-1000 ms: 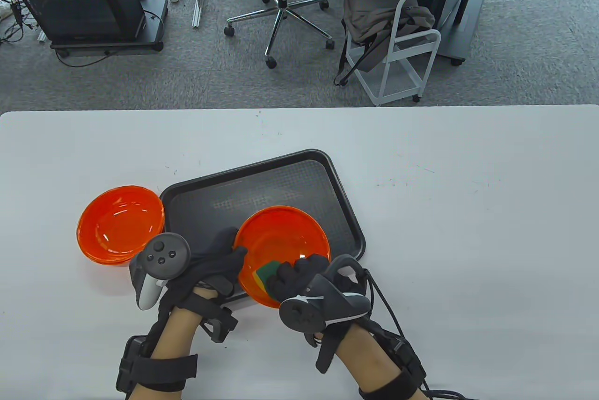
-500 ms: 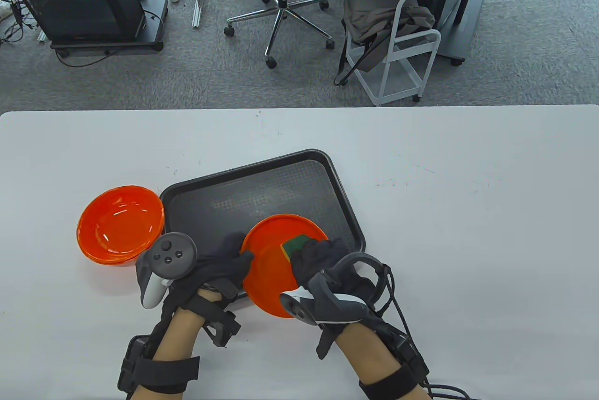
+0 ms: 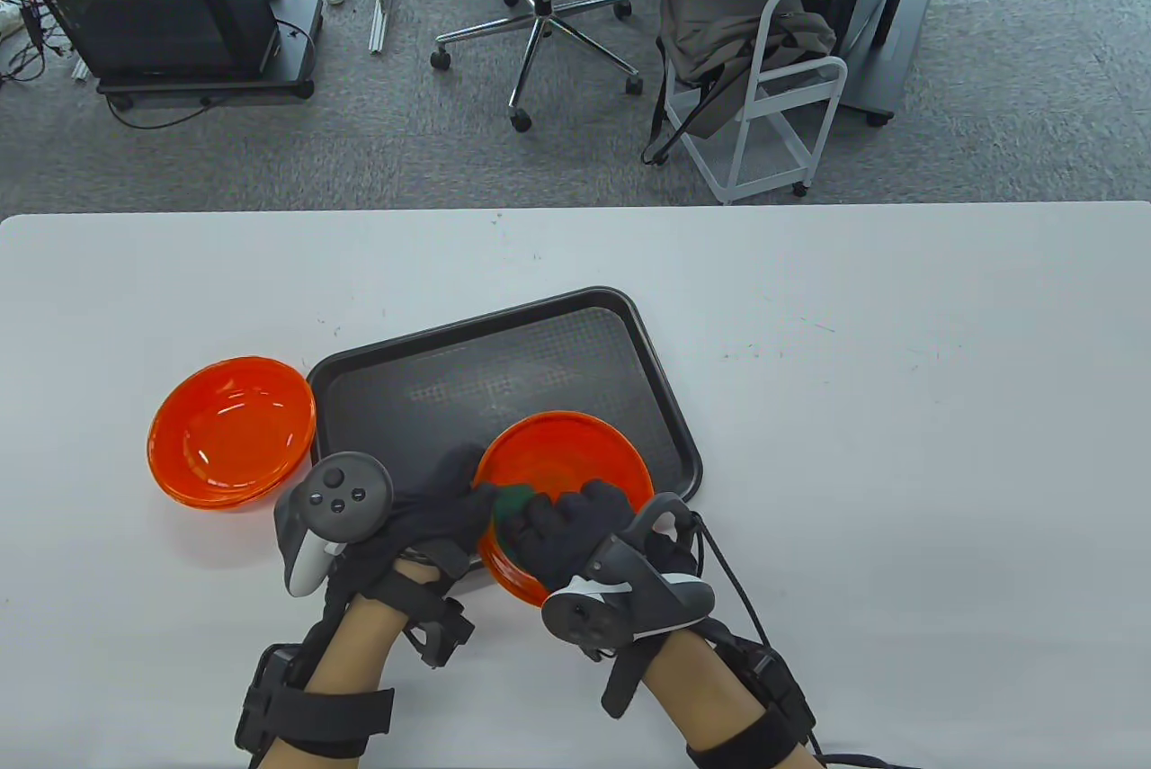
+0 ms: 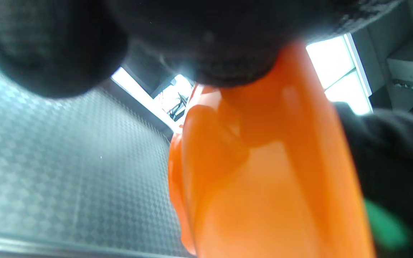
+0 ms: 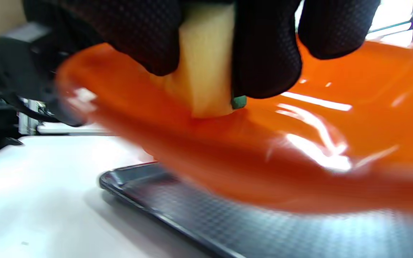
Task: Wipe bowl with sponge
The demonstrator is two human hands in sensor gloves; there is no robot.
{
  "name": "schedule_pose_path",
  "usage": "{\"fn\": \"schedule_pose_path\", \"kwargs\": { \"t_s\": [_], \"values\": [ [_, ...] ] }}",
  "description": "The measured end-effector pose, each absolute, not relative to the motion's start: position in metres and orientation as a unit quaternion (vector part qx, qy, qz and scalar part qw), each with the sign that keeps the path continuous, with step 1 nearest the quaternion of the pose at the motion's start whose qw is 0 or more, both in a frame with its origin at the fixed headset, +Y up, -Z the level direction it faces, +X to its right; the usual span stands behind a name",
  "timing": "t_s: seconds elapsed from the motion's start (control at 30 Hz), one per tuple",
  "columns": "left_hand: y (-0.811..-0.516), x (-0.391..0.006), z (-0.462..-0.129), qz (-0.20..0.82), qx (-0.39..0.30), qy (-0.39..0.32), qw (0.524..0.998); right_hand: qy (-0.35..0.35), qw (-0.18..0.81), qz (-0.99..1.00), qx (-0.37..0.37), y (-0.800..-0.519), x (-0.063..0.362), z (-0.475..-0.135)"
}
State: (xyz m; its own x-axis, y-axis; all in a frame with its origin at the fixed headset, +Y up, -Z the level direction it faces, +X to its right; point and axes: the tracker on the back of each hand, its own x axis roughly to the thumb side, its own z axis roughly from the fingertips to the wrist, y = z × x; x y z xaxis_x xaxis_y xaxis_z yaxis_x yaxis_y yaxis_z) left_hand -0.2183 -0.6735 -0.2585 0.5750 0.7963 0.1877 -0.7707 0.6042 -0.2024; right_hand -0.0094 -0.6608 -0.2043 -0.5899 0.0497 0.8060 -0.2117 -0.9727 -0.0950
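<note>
The right hand (image 3: 575,526) clamps the sponge (image 3: 514,501) against the inside of the bowl (image 3: 575,454); the left hand (image 3: 441,508) grips the rim. The bowl is held over the tray (image 3: 504,355) on the bench (image 3: 899,445), opening tilted toward the person. Best to press evenly and steady the rim.
</note>
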Motion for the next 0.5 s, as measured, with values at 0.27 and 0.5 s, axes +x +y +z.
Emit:
{"fn": "schedule_pose_path", "kwargs": {
  "t_s": [0.27,0.5],
  "values": [
    [-0.665,-0.232,-0.258,0.409,-0.005,-0.109,0.906,0.029,-0.041,0.928,0.370,-0.657,-0.009,-0.203],
    [-0.666,-0.228,-0.258,0.429,-0.027,-0.120,0.895,-0.009,-0.144,0.946,0.290,-0.656,-0.005,-0.208]
  ]
}}
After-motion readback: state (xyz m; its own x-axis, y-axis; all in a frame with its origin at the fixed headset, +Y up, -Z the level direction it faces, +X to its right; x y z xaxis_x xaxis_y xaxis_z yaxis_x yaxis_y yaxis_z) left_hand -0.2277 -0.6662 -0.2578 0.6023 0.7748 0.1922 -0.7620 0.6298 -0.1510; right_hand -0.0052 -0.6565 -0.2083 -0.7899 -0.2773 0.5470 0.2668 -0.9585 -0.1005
